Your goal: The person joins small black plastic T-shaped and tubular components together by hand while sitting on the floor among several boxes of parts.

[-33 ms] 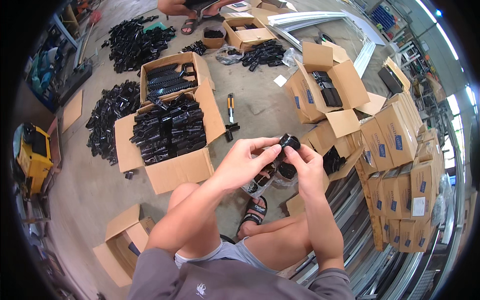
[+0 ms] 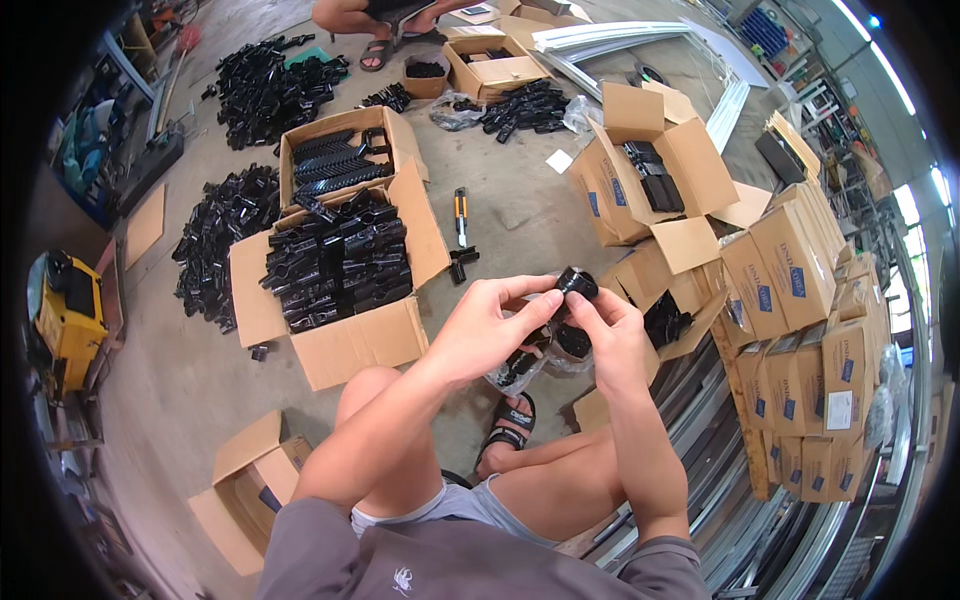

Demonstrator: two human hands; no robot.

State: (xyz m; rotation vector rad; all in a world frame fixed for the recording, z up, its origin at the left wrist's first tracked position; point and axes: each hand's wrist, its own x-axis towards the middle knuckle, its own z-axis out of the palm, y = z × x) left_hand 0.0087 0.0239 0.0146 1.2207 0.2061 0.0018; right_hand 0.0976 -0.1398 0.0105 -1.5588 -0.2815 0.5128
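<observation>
Between the fingertips of my left hand [image 2: 488,328] and my right hand [image 2: 615,335] is a small glossy black fitting [image 2: 576,282], rounded in shape. Both hands pinch it in front of my knees. Just below them, clear plastic bags [image 2: 512,375] hold dark parts, and small black pieces [image 2: 573,343] show beneath my fingers; my hands partly cover these. Ahead on the floor lies a screwdriver [image 2: 461,210] with an orange and black handle, its tip close to a black branched fitting [image 2: 463,264].
To the left, an open carton [image 2: 360,350] is packed with black fittings, beside loose heaps [image 2: 225,245]. Open boxes [image 2: 612,195] and stacked cartons [image 2: 775,280] stand right, near metal profiles [image 2: 700,440]. A yellow machine [image 2: 75,320] sits far left. Another person's sandalled foot [image 2: 376,52] shows ahead.
</observation>
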